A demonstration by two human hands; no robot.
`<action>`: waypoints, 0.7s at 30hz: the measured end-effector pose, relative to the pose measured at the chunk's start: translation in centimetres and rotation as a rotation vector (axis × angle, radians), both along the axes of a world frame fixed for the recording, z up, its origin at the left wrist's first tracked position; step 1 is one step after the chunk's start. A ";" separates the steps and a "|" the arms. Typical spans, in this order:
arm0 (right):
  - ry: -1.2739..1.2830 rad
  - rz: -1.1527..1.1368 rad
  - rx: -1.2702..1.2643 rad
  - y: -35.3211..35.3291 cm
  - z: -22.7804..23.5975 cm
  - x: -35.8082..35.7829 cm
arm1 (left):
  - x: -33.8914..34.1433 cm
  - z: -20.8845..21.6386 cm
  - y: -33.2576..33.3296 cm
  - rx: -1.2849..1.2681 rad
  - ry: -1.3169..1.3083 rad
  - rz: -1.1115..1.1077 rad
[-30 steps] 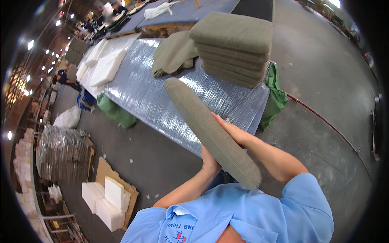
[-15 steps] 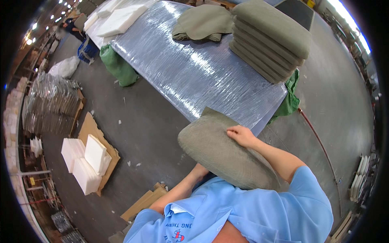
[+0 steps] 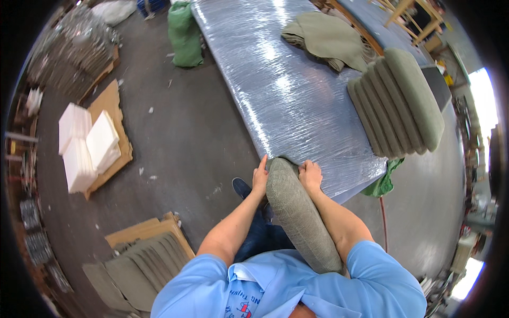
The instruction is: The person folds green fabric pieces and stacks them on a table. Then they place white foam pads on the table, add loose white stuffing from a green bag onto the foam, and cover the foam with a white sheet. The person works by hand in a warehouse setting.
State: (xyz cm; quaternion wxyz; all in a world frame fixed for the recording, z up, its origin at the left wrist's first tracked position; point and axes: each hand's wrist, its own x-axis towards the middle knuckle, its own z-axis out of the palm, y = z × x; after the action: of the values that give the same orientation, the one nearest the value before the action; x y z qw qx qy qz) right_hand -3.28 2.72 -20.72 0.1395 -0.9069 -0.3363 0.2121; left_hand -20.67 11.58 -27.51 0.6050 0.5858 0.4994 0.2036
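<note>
A grey-green fabric-covered cushion (image 3: 299, 217) stands on edge between my forearms, one end against my shirt and the other at the near edge of the table. My left hand (image 3: 260, 177) grips its far end on the left, index finger pointing forward. On the right of that end, my right hand (image 3: 310, 175) is closed on the fabric, fingers curled. A dark fold of the cover shows between both hands; the fingertips beneath it are hidden. Beyond, on the plastic-wrapped table (image 3: 275, 106), lie a pile of flat covers (image 3: 326, 40) and a stack of matching cushions (image 3: 397, 103).
White foam blocks (image 3: 87, 146) rest on cardboard on the floor at left. Several grey-green cushions (image 3: 140, 270) sit on cardboard at lower left. A green sack (image 3: 184, 37) stands beside the table. Green cloth (image 3: 386, 180) hangs at the table's right corner, above a red hose (image 3: 384, 222).
The cushion has turned from lying broadside to standing on edge, pointing at the table. My left hand has come from under it to its far end. The view has swung, bringing floor cushions into sight.
</note>
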 end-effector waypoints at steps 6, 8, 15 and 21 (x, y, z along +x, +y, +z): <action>0.142 0.092 0.196 -3.2 1.4 -1.9 | -2.1 3.8 -2.3 -0.482 -0.041 0.122; 0.147 0.140 0.211 -3.9 2.6 -1.9 | -3.5 4.7 -3.6 -0.761 -0.179 0.096; 0.113 0.137 -0.055 -2.4 5.9 -3.9 | -5.3 1.0 -9.1 -1.025 -0.458 0.496; 0.097 0.339 -0.131 -1.6 5.2 -2.8 | -3.9 -0.3 -10.3 -1.012 -0.553 0.769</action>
State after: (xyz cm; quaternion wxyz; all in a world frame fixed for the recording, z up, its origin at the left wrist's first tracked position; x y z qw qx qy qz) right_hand -6.06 1.08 -15.53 0.0586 -0.8330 -0.4626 0.2976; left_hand -24.57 1.26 -27.77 0.7938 -0.0602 0.5326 0.2875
